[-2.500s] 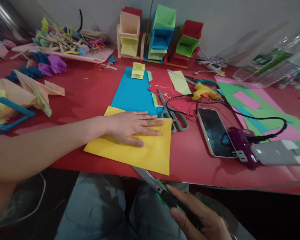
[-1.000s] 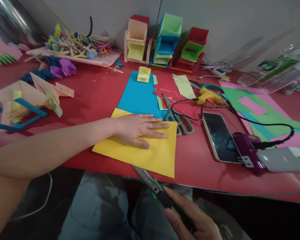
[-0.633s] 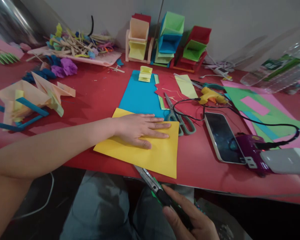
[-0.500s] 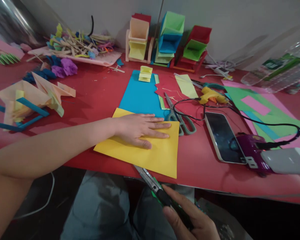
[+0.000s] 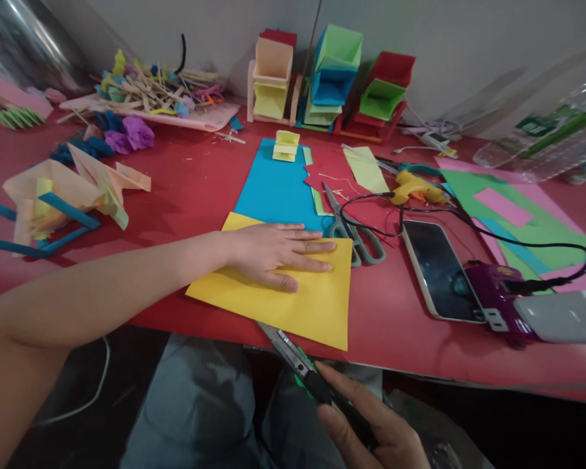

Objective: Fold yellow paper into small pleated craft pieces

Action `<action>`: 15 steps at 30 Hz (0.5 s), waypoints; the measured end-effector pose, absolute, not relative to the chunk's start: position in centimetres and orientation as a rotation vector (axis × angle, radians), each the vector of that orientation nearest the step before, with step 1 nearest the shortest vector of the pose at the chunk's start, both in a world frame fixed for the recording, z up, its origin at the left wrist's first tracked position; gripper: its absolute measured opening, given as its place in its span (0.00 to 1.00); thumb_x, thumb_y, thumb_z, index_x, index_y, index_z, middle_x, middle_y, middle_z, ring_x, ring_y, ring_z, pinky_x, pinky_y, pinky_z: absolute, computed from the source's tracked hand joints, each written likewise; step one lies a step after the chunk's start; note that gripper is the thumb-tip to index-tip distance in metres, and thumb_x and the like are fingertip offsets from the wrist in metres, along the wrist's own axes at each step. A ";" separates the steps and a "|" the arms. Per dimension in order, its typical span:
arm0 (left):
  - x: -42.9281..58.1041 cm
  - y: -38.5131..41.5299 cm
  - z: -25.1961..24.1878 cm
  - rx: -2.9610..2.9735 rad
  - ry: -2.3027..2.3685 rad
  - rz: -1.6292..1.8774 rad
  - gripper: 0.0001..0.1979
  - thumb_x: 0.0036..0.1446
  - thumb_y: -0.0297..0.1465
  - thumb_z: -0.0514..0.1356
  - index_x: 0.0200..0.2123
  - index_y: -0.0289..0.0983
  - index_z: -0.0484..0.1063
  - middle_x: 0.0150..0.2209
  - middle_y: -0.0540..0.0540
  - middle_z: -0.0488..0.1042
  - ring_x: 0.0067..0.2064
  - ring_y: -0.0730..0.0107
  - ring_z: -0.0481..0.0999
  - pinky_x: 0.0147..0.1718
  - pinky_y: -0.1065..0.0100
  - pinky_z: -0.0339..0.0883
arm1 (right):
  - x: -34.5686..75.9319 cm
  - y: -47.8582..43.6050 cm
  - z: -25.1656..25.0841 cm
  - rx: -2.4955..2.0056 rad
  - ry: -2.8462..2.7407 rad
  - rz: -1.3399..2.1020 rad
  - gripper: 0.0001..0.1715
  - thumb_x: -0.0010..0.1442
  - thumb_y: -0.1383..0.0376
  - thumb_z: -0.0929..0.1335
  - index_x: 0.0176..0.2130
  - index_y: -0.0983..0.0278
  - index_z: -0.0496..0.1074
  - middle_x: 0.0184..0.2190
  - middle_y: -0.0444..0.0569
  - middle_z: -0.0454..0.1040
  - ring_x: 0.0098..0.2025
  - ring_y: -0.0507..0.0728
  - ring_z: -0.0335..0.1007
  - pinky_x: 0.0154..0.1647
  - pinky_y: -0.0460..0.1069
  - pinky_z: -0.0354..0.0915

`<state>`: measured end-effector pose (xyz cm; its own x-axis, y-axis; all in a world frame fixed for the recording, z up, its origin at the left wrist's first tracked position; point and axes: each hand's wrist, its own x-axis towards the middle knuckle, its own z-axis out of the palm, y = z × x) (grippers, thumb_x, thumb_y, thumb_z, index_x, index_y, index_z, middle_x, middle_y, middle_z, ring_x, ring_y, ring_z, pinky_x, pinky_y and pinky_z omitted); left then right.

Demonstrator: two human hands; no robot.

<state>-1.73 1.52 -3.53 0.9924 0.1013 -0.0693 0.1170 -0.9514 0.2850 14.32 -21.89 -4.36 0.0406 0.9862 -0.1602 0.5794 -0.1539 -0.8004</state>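
My left hand lies flat with fingers spread on a yellow sheet of paper near the table's front edge. In my right hand is a utility knife with a green and black handle. Its blade points up and left, and the tip is hidden under the sheet's front edge. Behind the yellow sheet lies a blue sheet, partly covered, with a small folded pale yellow piece on it. Grey-handled scissors rest just right of my left fingertips.
Right of the scissors are a yellow glue gun with a black cord, a phone and a purple adapter. Folded paper boxes stand along the wall. At left sit a peach paper construction and a pile of sticks.
The whole view has shifted very slightly. The knife blade sits marginally farther up-left under the yellow sheet; my left hand stays flat in place.
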 end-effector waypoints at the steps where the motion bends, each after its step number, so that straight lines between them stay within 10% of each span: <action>1: -1.7 1.5 -3.5 2.843 0.161 -0.080 0.30 0.57 0.47 0.46 0.61 0.49 0.45 0.65 0.58 0.37 0.64 0.66 0.35 0.61 0.61 0.28 | 14.3 -21.8 -4.3 -1.786 -1.582 0.973 0.18 0.53 0.62 0.67 0.46 0.58 0.73 0.42 0.48 0.76 0.44 0.59 0.73 0.40 0.47 0.71; 15: -1.8 1.6 -3.7 2.844 0.116 0.012 0.29 0.57 0.46 0.47 0.61 0.48 0.47 0.64 0.56 0.41 0.64 0.63 0.38 0.61 0.59 0.31 | 13.8 -21.4 -4.6 -1.761 -1.588 0.981 0.18 0.52 0.62 0.67 0.44 0.57 0.74 0.39 0.47 0.78 0.39 0.59 0.75 0.35 0.47 0.72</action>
<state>-1.83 1.57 -3.74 0.9967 0.0807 -0.0033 0.0781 -0.9535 0.2912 13.80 -21.45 -4.59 0.0270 0.9890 -0.1456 0.5730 -0.1347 -0.8084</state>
